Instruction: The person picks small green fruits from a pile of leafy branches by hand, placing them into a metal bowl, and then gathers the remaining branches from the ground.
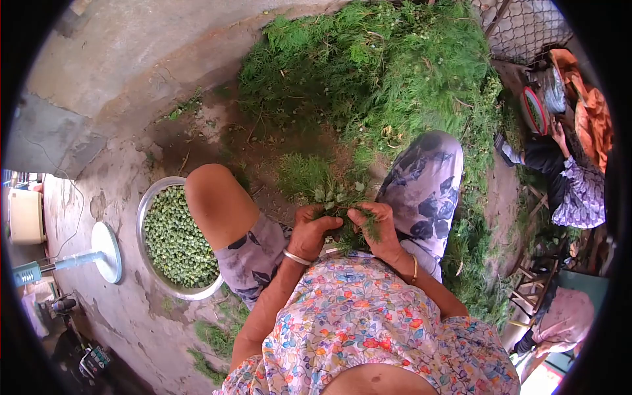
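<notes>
In the head view, a leafy green conifer sprig (304, 176) with pale green cones spreads out between my knees. My left hand (313, 232), a silver bangle at its wrist, is closed around the stems of the sprig. Close beside it my right hand (378, 229), with a gold bangle, pinches the same greenery, and a feathery tip hangs over its fingers. The fingertips of both hands are partly hidden by the foliage. To the left of my bare knee stands a round metal basin (146, 253) holding many small green cones (178, 237).
A large heap of cut conifer branches (395, 66) lies ahead and runs down the right side. At left stand a fan (106, 253) and a bicycle (85, 349). Two people sit at right, one near a red-rimmed tray (528, 112). Loose sprigs (214, 339) lie on the floor.
</notes>
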